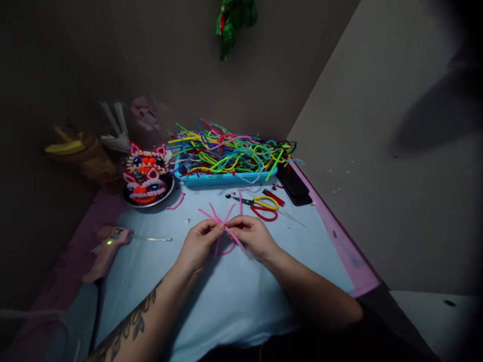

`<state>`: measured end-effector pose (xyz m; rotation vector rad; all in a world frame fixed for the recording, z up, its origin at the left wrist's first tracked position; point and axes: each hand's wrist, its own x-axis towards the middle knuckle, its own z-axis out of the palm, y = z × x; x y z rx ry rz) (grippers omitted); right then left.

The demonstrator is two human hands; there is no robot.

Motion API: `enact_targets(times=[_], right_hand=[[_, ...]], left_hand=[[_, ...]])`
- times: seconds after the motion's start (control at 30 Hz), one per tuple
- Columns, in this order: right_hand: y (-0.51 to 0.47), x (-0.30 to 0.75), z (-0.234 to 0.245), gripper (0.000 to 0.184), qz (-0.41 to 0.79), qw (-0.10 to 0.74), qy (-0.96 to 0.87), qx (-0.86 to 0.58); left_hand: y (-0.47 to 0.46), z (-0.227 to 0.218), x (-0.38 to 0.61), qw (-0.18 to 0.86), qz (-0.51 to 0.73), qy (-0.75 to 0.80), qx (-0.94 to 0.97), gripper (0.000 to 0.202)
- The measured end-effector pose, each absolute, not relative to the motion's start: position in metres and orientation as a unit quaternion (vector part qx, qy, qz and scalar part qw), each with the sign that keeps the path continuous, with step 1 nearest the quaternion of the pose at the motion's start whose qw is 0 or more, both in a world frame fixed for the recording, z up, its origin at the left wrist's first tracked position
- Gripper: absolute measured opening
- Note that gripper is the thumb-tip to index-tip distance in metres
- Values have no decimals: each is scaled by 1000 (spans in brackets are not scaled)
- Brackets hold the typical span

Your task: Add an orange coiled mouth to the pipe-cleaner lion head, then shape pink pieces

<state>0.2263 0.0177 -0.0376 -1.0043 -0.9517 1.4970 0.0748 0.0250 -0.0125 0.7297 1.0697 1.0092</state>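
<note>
Several pink pipe cleaners [238, 242] cross at one point between my hands, their ends fanning out above and below. My left hand [203, 241] pinches the crossing from the left with thumb and forefinger. From the other side my right hand [252, 235] grips the same bundle, its fingers closed and partly hidden. One strand bends in a loop beneath the fingertips. Just beyond my right hand lie scissors [266, 207] with one yellow and one red handle. A loose pink piece [176, 201] rests farther off to the left.
A blue tray [230, 179] heaped with coloured pipe cleaners stands at the back. Left of it, a metal bowl [151, 202] holds fuzzy lion-like heads. A pink glue gun [107, 254] with a lit green light lies left. Near the right edge is a black phone-like object [295, 187].
</note>
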Motion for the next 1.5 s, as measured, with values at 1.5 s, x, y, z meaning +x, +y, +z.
enact_targets(times=[1.5], right_hand=[[-7, 237, -16, 15, -70, 451, -848, -269]], left_hand=[[34, -21, 63, 566, 484, 509, 433, 19]])
